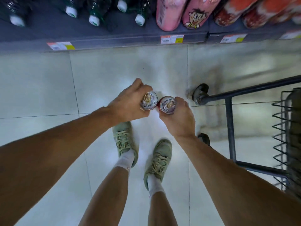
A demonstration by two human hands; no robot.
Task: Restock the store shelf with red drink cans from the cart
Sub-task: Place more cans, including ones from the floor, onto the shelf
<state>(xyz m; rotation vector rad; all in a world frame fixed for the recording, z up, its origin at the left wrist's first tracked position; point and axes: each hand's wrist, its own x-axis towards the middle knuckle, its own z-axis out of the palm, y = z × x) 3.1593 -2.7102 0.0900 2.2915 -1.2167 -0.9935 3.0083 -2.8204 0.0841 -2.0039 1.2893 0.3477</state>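
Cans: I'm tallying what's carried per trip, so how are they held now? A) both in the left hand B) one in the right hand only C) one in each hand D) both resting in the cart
C: the left hand grips one can and the right hand grips the other can, both above the floor.

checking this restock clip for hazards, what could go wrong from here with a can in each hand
1. The left hand and right hand each grip one can from the side, over bare tile floor; a slip would likely dent one.
2. The cans sit almost touching, so they may knock together.
3. The cart frame and its wheel stand close beside the person's shoes, a possible trip when stepping toward the shelf.
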